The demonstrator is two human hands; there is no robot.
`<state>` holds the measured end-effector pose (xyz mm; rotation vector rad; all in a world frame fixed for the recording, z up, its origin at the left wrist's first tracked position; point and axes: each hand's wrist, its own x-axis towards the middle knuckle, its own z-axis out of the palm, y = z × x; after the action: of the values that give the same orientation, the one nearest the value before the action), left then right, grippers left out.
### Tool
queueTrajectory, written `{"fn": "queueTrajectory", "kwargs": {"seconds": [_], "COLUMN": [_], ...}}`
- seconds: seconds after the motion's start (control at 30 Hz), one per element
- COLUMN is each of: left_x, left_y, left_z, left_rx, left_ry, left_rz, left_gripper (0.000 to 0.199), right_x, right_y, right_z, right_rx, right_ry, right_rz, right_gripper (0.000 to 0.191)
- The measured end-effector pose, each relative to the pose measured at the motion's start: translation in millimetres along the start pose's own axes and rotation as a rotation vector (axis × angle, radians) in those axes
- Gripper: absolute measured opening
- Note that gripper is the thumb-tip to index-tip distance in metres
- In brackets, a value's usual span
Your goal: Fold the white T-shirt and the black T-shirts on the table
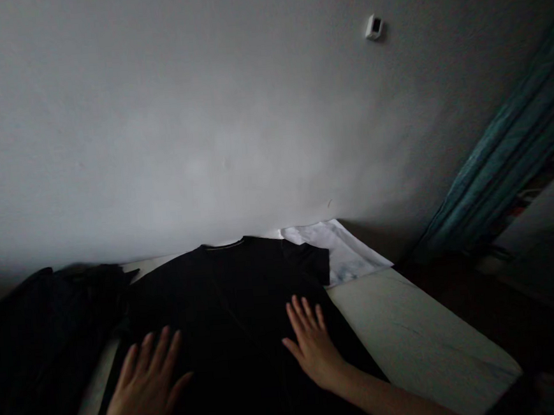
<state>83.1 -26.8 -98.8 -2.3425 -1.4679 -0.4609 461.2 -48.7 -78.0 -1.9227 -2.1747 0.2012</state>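
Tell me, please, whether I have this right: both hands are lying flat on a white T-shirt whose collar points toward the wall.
Not quite: the T-shirt is black, not white, as the head view shows. The rest holds: the left hand and right hand lie flat on it, its collar toward the wall.

Plain black T-shirt (226,288), grey-veined white tabletop (425,330), teal curtain (508,157)
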Motion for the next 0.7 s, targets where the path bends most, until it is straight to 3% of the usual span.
{"fn": "queueTrajectory", "kwargs": {"seconds": [0.07, 0.13, 0.2, 0.27, 0.33, 0.37, 0.43, 0.5, 0.57, 0.63, 0.7], "left_x": [41, 56, 48, 36, 40, 52, 93, 143, 184, 207, 212], "left_y": [35, 42, 19, -17, -40, -41, -27, -5, 1, -17, -55], "left_z": [9.7, 21.6, 32.7, 42.3, 51.7, 56.8, 68.1, 79.9, 90.3, 97.5, 100.1], "left_rx": [-0.05, -0.072, -0.024, 0.05, 0.09, 0.09, 0.055, -0.011, -0.066, -0.084, -0.063], "left_ry": [-0.03, -0.051, -0.05, -0.054, -0.072, -0.079, -0.093, -0.137, -0.208, -0.269, -0.304], "left_rz": [0.12, 0.183, 0.14, 0.069, 0.052, 0.056, 0.064, 0.09, 0.113, 0.099, 0.054], "left_gripper": [0.064, 0.06, 0.056, 0.05, 0.05, 0.051, 0.058, 0.064, 0.062, 0.057, 0.054], "right_x": [21, 37, 49, 65, 91, 108, 148, 188, 222, 247, 262], "right_y": [-30, -35, -13, 19, 38, 38, 23, 0, -12, -4, 17], "right_z": [1, 0, -2, -2, 0, 2, 7, 9, 7, 0, -10], "right_rx": [0.088, 0.141, 0.133, 0.099, 0.092, 0.107, 0.16, 0.184, 0.152, 0.09, 0.039], "right_ry": [-0.08, -0.138, -0.121, -0.029, 0.08, 0.113, 0.101, 0.003, -0.111, -0.181, -0.19], "right_rz": [-0.262, -0.421, -0.374, -0.147, 0.014, 0.005, -0.162, -0.356, -0.456, -0.448, -0.313], "right_gripper": [0.067, 0.065, 0.063, 0.061, 0.06, 0.059, 0.055, 0.054, 0.052, 0.051, 0.051]}}
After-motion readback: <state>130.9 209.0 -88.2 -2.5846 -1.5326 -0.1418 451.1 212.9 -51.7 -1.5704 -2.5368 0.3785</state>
